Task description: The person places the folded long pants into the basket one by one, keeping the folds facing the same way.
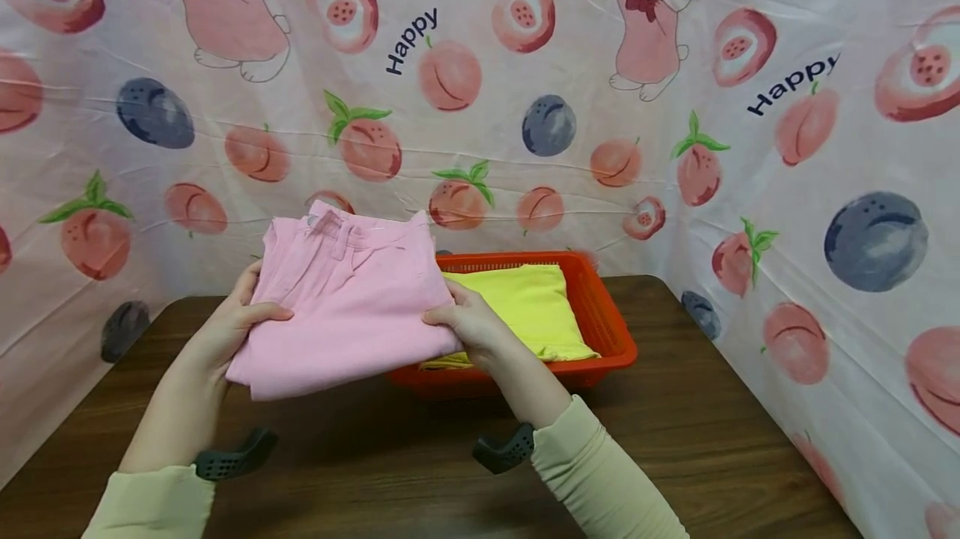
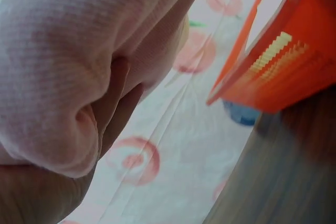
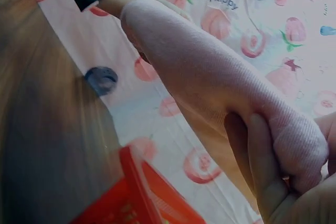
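Observation:
A folded pair of pink trousers (image 1: 352, 306), with belt loops showing along the waistband, is held up in the air between both hands. My left hand (image 1: 236, 318) grips its left side, thumb on the front and the fingers behind. At the opposite edge my right hand (image 1: 468, 318) pinches the cloth the same way. Fingers curl under the pink fabric (image 3: 226, 72) in the right wrist view. In the left wrist view the fabric (image 2: 68, 61) bulges over the left hand. Behind the right hand sits a red basket (image 1: 611, 322) with folded yellow cloth (image 1: 525, 306) inside.
The basket stands on a dark brown wooden table (image 1: 675, 431). A fruit-patterned curtain (image 1: 480, 131) hangs behind the table and along its sides. Each wrist wears a dark band (image 1: 506, 449).

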Demonstrator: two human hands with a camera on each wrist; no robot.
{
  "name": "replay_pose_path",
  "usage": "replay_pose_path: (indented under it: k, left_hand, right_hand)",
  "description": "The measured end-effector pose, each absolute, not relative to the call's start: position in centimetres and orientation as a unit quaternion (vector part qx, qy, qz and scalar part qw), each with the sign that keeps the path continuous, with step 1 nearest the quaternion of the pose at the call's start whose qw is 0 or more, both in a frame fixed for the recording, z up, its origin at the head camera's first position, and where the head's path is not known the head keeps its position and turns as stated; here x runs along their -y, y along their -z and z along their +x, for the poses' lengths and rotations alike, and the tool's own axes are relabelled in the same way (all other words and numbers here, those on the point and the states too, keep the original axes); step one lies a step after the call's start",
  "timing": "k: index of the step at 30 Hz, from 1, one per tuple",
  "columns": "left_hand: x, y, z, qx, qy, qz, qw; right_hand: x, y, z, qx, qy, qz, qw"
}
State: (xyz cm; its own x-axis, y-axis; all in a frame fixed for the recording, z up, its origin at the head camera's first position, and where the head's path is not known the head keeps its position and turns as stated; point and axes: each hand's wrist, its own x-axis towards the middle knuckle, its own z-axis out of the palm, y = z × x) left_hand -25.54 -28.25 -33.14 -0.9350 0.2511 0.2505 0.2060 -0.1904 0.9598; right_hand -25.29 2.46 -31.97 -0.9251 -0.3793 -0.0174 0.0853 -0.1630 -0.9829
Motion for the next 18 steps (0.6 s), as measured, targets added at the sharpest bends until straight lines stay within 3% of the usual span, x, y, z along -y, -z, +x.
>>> replay_pose_path:
  k: [18]
  left_hand:
    - [21.7, 33.6, -25.9, -0.580, -0.798, 0.159, -0.047]
  right_hand:
    - [-7.3, 31.6, -25.9, -0.623, 0.769, -0.079, 0.121]
